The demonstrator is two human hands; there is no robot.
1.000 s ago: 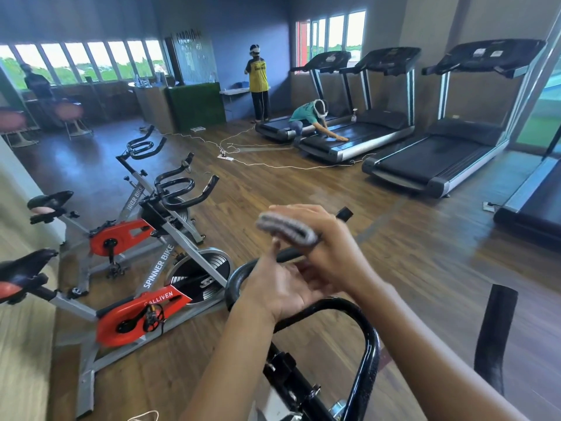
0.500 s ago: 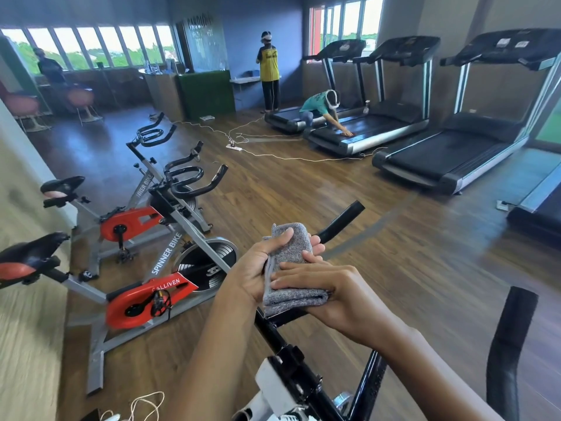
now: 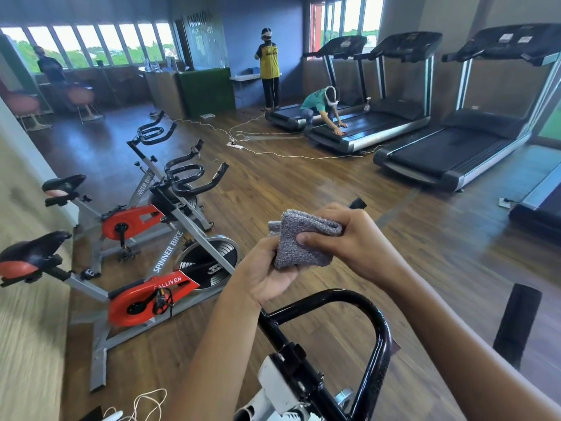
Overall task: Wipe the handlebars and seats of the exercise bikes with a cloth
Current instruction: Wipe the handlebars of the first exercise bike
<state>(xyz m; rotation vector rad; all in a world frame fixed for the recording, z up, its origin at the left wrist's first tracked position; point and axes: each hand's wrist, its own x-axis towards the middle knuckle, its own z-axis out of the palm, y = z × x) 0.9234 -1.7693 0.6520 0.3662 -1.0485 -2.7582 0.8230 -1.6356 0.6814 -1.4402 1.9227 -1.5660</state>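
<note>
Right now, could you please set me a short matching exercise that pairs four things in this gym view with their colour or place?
Things:
1. cloth
2. handlebar
3. chain guard of the nearest spinner bike
4. power strip

Descriptions:
A. red-orange
B. white, lying on the floor far ahead
C. grey, gripped by the left hand and the right hand
D. black, curving just below the hands

Pairs: 1-C, 2-D, 3-A, 4-B.
</note>
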